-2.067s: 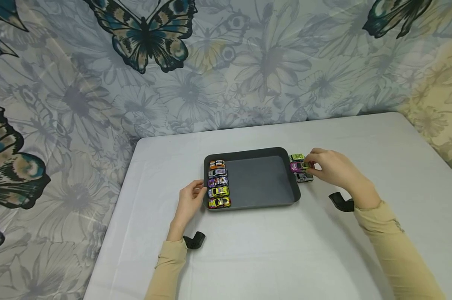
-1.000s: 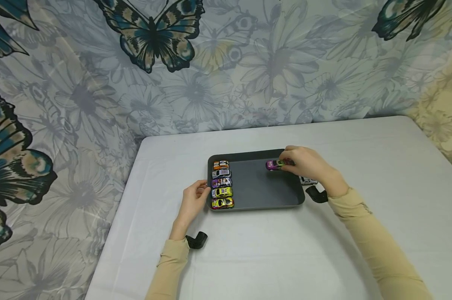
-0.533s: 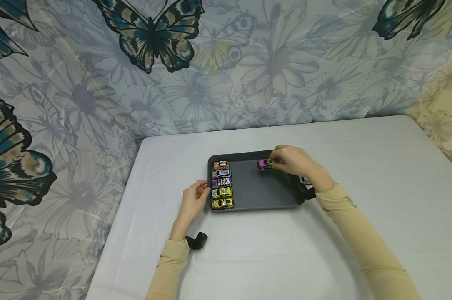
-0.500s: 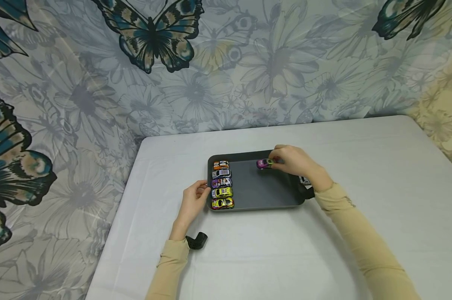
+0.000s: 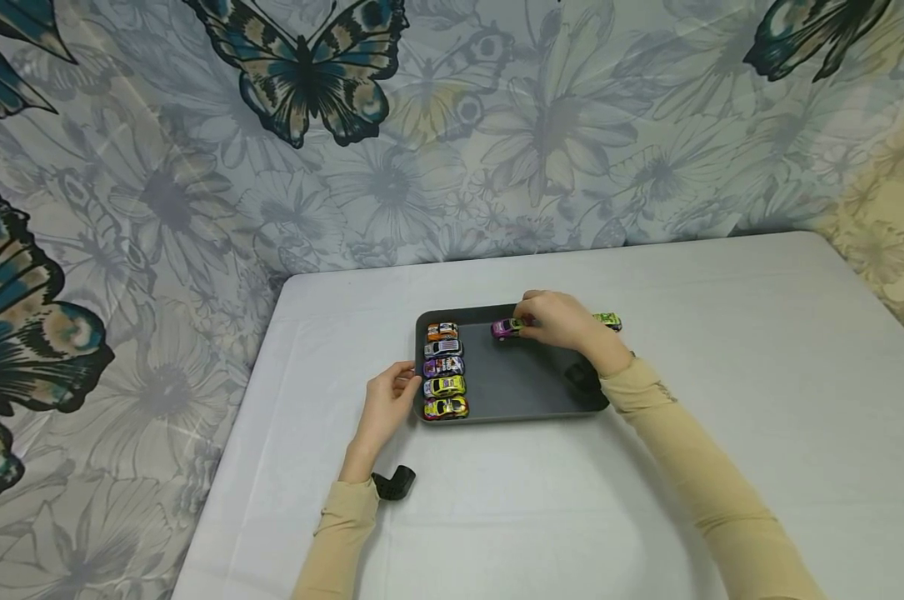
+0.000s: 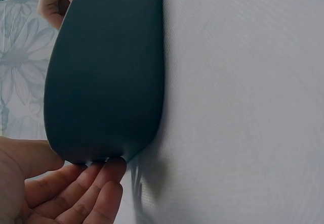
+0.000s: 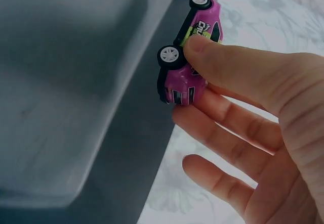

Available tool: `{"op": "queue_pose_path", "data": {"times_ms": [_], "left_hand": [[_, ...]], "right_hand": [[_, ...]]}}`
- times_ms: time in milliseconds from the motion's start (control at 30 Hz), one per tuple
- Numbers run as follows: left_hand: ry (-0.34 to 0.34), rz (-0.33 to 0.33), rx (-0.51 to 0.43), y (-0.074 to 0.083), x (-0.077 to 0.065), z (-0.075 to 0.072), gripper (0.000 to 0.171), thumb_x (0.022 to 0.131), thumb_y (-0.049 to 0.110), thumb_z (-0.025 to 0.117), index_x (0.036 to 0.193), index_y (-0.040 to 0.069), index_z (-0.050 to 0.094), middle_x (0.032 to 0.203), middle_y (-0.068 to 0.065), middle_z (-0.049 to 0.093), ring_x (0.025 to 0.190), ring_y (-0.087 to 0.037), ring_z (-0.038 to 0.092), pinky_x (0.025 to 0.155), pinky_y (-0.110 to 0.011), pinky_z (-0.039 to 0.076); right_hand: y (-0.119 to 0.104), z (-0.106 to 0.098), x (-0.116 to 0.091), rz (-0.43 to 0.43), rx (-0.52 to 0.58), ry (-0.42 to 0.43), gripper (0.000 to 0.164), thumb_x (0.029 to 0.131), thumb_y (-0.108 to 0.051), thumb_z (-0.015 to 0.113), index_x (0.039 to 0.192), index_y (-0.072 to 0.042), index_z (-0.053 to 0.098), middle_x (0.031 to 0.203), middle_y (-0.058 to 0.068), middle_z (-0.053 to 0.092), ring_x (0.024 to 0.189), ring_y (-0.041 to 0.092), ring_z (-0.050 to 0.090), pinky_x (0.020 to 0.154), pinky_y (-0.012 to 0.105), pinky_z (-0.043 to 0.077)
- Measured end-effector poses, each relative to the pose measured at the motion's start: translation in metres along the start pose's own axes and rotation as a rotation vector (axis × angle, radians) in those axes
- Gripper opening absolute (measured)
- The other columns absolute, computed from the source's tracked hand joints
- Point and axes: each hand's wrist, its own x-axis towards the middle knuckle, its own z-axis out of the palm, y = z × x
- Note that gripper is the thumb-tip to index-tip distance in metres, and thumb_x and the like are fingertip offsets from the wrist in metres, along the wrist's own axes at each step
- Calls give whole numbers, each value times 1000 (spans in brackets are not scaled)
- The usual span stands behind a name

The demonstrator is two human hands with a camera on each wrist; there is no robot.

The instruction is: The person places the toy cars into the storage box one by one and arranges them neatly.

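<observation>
My right hand [image 5: 560, 320] pinches a purple and green toy car [image 5: 502, 328] between thumb and fingers, above the far part of a dark grey rectangular tray [image 5: 515, 387]. In the right wrist view the purple car [image 7: 177, 82] shows its side and white-hubbed wheels, with the thumb [image 7: 223, 57] across it. At the tray's left edge my left hand [image 5: 387, 396] holds the rim, thumb at the top and fingers against the outer wall [image 6: 106, 107]. Several toy cars stand in a column along the tray's left side, among them an orange one [image 5: 442, 331] and a yellow one [image 5: 446, 407].
A green toy car [image 5: 609, 321] sits on the white-covered table [image 5: 489, 500] beyond the tray's right edge, partly behind the right hand. Black wrist mounts [image 5: 395, 482] stick out from both wrists. A patterned cloth [image 5: 541, 125] with butterflies hangs behind the table.
My right hand has taken the purple car from the group right of the tray and carried it left over the tray. My left hand stays at the tray's left edge.
</observation>
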Motion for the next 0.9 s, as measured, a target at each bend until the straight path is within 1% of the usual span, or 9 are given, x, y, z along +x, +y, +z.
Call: {"op": "queue_pose_path", "data": {"times_ms": [200, 667, 900], "left_hand": [[-2, -4, 2, 0, 0, 0, 28, 90, 5, 59, 115, -8, 58, 95, -16, 63, 83, -24, 64, 72, -27, 55], [0, -6, 14, -1, 1, 0, 27, 90, 6, 59, 115, -6, 59, 96, -15, 63, 83, -23, 64, 73, -28, 55], [2, 5, 4, -2, 1, 0, 27, 90, 5, 59, 114, -7, 59, 95, -16, 63, 82, -24, 64, 72, -27, 55]], "right_hand": [[-1, 10, 8, -28, -17, 8, 15, 76, -10, 76, 89, -6, 70, 80, 4, 57, 67, 15, 53, 60, 34, 47], [-2, 24, 26, -7, -79, 2, 12, 78, -12, 75, 88, -8, 70, 79, 3, 56, 64, 15, 51, 59, 34, 47], [-6, 28, 31, -17, -102, 1, 10, 78, -13, 75, 85, -8, 70, 78, 3, 56, 63, 15, 50, 58, 33, 46]]}}
